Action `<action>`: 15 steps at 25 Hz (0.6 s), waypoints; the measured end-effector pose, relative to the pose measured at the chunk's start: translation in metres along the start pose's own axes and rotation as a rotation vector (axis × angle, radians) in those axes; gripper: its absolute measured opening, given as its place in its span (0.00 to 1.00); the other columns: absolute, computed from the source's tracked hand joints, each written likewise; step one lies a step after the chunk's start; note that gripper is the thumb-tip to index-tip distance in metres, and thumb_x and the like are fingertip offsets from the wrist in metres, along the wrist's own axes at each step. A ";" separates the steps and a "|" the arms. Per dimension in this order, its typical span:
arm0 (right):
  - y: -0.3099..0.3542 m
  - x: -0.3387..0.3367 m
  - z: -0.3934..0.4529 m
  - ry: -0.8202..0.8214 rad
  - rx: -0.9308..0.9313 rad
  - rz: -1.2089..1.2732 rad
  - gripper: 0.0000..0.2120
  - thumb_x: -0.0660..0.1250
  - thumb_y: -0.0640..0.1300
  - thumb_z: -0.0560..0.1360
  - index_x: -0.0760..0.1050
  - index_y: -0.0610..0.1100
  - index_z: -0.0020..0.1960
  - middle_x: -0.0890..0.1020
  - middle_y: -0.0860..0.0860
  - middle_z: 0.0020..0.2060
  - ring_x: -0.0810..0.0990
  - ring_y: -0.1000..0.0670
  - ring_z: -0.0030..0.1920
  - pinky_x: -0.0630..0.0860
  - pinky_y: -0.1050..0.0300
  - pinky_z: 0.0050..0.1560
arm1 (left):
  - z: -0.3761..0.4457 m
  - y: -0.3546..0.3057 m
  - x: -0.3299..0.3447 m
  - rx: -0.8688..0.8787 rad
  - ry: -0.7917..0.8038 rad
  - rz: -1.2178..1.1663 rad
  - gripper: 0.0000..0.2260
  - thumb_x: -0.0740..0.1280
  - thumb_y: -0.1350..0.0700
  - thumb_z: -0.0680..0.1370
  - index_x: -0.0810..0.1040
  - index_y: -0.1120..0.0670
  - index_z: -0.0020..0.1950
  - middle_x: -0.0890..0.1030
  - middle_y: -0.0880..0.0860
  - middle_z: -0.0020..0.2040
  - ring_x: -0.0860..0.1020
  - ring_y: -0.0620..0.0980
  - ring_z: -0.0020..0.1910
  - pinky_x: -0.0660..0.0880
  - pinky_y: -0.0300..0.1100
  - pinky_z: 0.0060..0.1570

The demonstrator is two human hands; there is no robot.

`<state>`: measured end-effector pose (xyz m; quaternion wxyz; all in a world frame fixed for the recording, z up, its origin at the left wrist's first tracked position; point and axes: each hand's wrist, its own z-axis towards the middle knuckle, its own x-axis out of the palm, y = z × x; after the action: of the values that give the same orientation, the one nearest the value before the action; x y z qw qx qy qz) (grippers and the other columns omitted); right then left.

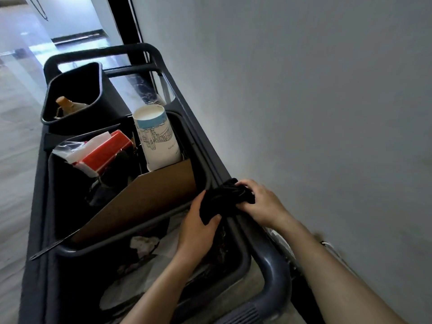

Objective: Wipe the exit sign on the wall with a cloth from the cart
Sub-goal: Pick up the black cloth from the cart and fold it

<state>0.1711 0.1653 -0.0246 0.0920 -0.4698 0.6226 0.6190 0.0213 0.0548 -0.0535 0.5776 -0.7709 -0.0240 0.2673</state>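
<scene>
A black cloth point(222, 198) is bunched up over the right rail of the dark grey cart point(275, 265). My left hand point(198, 228) grips the cloth's lower left part from below. My right hand point(259, 202) holds its upper right part, fingers curled into the fabric. Both hands are above the cart's right edge, close to the grey wall point(304, 90). No exit sign shows in this view.
The cart's black bin point(203, 160) holds a brown cardboard sheet point(149, 197), a red-and-white box point(105, 153) and a white printed paper tube point(156, 139). A second black bin point(77, 97) with a bottle stands farther back. A corridor floor point(16, 136) runs along the left.
</scene>
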 end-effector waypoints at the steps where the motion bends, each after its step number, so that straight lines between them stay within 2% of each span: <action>1: -0.001 0.002 -0.004 -0.067 0.014 -0.004 0.21 0.70 0.43 0.70 0.74 0.52 0.63 0.81 0.47 0.58 0.78 0.45 0.57 0.70 0.59 0.52 | 0.000 -0.003 0.000 0.004 -0.035 0.028 0.22 0.71 0.58 0.76 0.72 0.40 0.65 0.73 0.28 0.51 0.74 0.38 0.58 0.66 0.23 0.46; 4: -0.002 -0.002 -0.022 -0.213 0.065 0.073 0.19 0.69 0.38 0.68 0.77 0.52 0.56 0.84 0.51 0.50 0.80 0.46 0.52 0.73 0.59 0.47 | -0.004 -0.021 -0.005 0.027 -0.068 0.063 0.14 0.73 0.58 0.74 0.78 0.40 0.51 0.80 0.36 0.42 0.80 0.42 0.49 0.72 0.32 0.44; 6: -0.005 -0.016 -0.040 -0.305 0.096 0.254 0.16 0.72 0.38 0.68 0.78 0.56 0.51 0.82 0.58 0.43 0.81 0.49 0.48 0.73 0.67 0.43 | -0.009 -0.042 -0.007 0.092 -0.031 0.043 0.15 0.74 0.59 0.73 0.78 0.38 0.46 0.83 0.39 0.39 0.81 0.37 0.44 0.74 0.31 0.41; 7: -0.006 -0.026 -0.053 -0.340 0.108 0.381 0.16 0.73 0.38 0.68 0.77 0.58 0.48 0.81 0.59 0.42 0.82 0.49 0.48 0.75 0.66 0.46 | -0.013 -0.057 -0.004 0.130 -0.015 0.019 0.16 0.74 0.60 0.72 0.78 0.38 0.45 0.83 0.39 0.40 0.80 0.36 0.42 0.74 0.28 0.40; 9: -0.009 -0.048 -0.083 -0.417 0.116 0.661 0.17 0.73 0.36 0.69 0.79 0.59 0.45 0.83 0.55 0.44 0.83 0.49 0.49 0.80 0.54 0.51 | -0.025 -0.087 0.011 0.202 0.047 -0.046 0.17 0.74 0.63 0.71 0.80 0.40 0.46 0.84 0.40 0.41 0.81 0.36 0.43 0.74 0.29 0.41; 10: -0.012 -0.060 -0.101 -0.472 0.111 0.776 0.18 0.72 0.35 0.70 0.80 0.59 0.46 0.84 0.53 0.45 0.84 0.49 0.49 0.81 0.52 0.50 | -0.034 -0.103 0.022 0.233 0.108 -0.081 0.17 0.74 0.64 0.71 0.80 0.41 0.47 0.84 0.41 0.42 0.81 0.37 0.44 0.75 0.31 0.43; 12: -0.024 -0.083 -0.139 -0.586 0.103 0.925 0.19 0.71 0.33 0.71 0.82 0.60 0.47 0.86 0.52 0.45 0.85 0.50 0.47 0.82 0.53 0.48 | -0.056 -0.130 0.049 0.282 0.289 -0.138 0.20 0.74 0.65 0.71 0.78 0.41 0.51 0.85 0.43 0.44 0.82 0.40 0.46 0.77 0.33 0.44; 15: -0.055 -0.108 -0.199 -0.729 0.147 1.008 0.18 0.68 0.33 0.74 0.81 0.55 0.54 0.85 0.51 0.50 0.85 0.51 0.50 0.82 0.49 0.52 | -0.093 -0.156 0.097 0.277 0.588 -0.252 0.17 0.74 0.58 0.72 0.77 0.41 0.57 0.85 0.46 0.51 0.83 0.44 0.50 0.80 0.37 0.48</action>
<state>0.3607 0.0564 0.0562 0.0273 0.1307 0.7370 0.6626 0.1875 0.0588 0.0677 0.6873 -0.7204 0.0848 -0.0388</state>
